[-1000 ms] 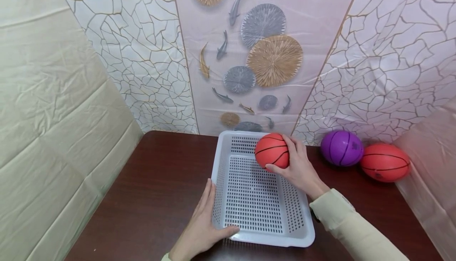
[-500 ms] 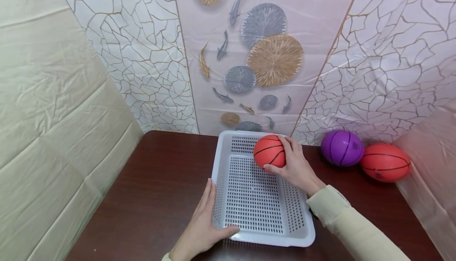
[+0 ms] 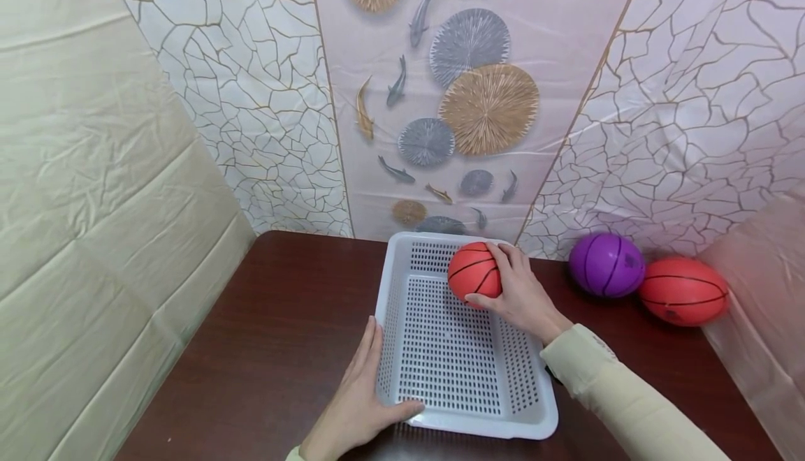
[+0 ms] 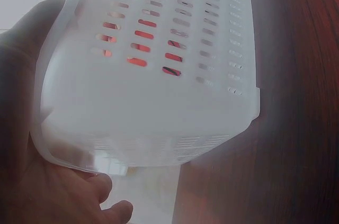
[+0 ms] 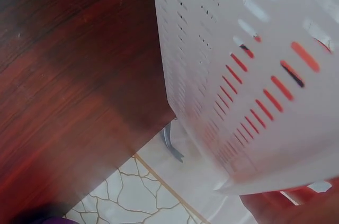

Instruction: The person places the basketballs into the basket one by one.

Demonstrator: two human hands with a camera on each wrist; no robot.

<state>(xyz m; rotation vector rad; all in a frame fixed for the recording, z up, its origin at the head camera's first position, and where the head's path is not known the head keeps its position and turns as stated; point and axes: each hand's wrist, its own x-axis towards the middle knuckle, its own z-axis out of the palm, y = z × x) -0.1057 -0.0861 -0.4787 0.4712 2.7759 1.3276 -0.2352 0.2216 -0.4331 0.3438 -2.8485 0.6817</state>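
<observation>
A white slotted plastic basket (image 3: 446, 377) stands on the table. Inside its far right part, my right hand (image 3: 527, 300) grips a small red basketball (image 3: 468, 276) from the right, fingers over the top and thumb at the near side. Red patches of the basketball (image 4: 142, 34) show through the slots in the left wrist view. At the basket's near left corner, my left hand (image 3: 361, 398) touches the rim, fingers straight along the left side and thumb over the near edge. The right wrist view catches only fingertips of the right hand (image 5: 296, 205) beyond the basket wall (image 5: 190, 33).
Against the back wall at the right, a purple ball (image 3: 606, 264) and another red ball (image 3: 684, 292) sit side by side on the dark brown table (image 3: 283, 335). Patterned cloth (image 3: 277, 98) hangs behind the table, and plain cloth (image 3: 126, 237) borders its left side.
My right hand and the red basketball have shifted slightly left within the basket. The left hand keeps its place at the corner, and the head view has tilted a little.
</observation>
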